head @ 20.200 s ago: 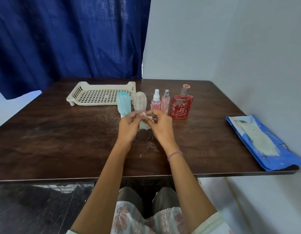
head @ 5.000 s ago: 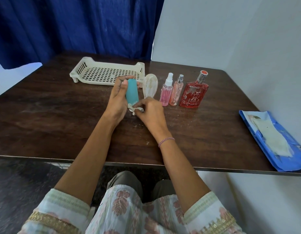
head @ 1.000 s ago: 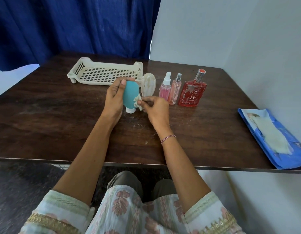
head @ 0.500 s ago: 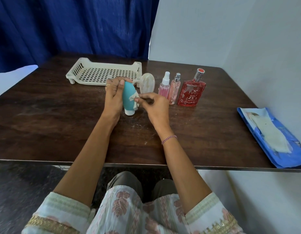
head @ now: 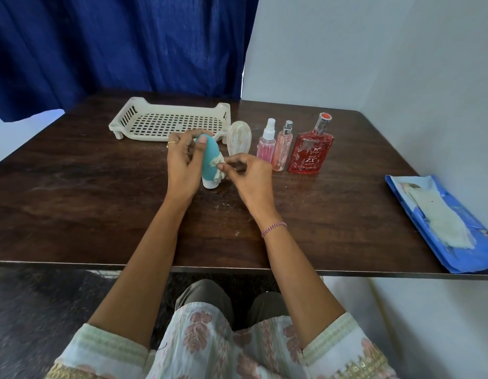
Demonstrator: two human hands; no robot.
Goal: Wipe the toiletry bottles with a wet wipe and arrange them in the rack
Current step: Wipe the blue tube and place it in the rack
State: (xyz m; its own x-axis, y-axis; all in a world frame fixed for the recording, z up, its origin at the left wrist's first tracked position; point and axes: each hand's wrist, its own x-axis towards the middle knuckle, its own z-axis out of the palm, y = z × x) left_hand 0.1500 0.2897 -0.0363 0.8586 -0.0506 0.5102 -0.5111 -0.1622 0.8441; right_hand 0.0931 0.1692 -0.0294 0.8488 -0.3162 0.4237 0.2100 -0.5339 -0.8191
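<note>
My left hand (head: 182, 162) grips a teal bottle (head: 210, 160) that stands cap-down on the dark table (head: 73, 203). My right hand (head: 248, 173) pinches a crumpled white wet wipe (head: 218, 166) against the bottle's right side. Just behind stand a cream oval bottle (head: 239, 138), a small pink spray bottle (head: 266, 143), a slim pink bottle (head: 282, 147) and a red perfume bottle (head: 311, 150), in a row. The cream slotted rack (head: 166, 123) lies at the back with nothing in it.
A blue wet-wipe pack (head: 450, 228) lies open at the table's right edge, a white wipe showing on top. A blue curtain hangs behind the table and a white wall runs along the right side.
The wipe has slid up the teal bottle's right side from near the cap toward its middle. My left hand has shifted its hold higher on the bottle.
</note>
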